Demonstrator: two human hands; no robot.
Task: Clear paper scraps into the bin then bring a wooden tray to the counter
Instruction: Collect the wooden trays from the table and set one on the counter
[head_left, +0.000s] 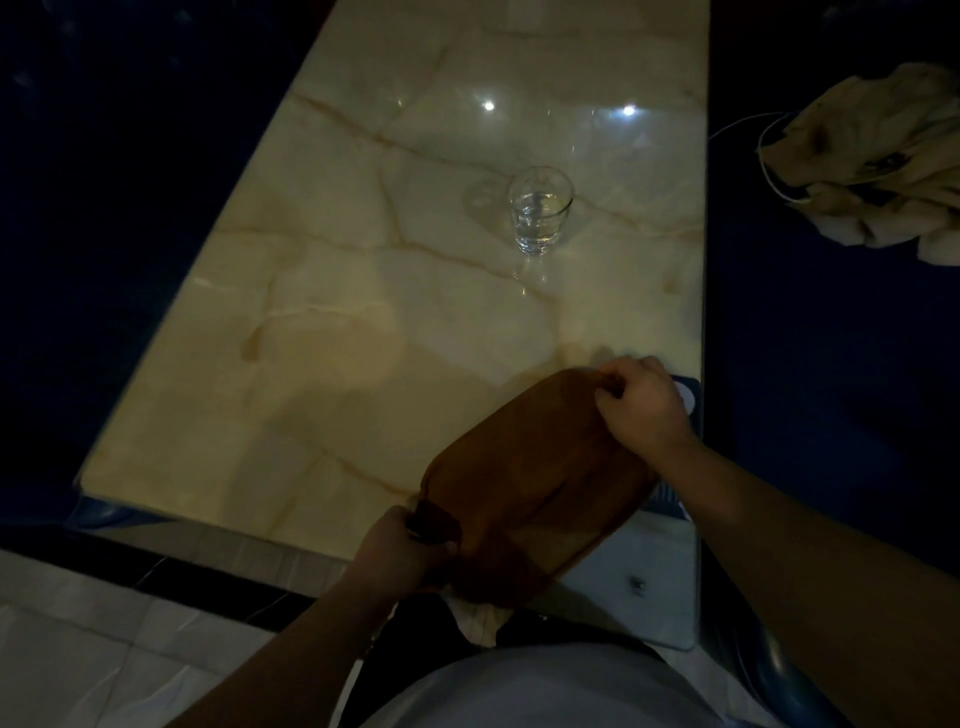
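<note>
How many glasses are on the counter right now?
1. A clear glass with some liquid stands upright mid-counter, beyond the wooden tray held by both hands. The tray and arms may hide something at the near edge.

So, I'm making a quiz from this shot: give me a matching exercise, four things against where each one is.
Things:
1. wooden tray
2. drinking glass
3. crumpled cloth
4. left hand

Places:
A. off the marble counter, on the dark surface to the right
B. upright mid-counter
C. on the tray's near end
D. held over the counter's near right corner

Pairs: 1-D, 2-B, 3-A, 4-C
</note>
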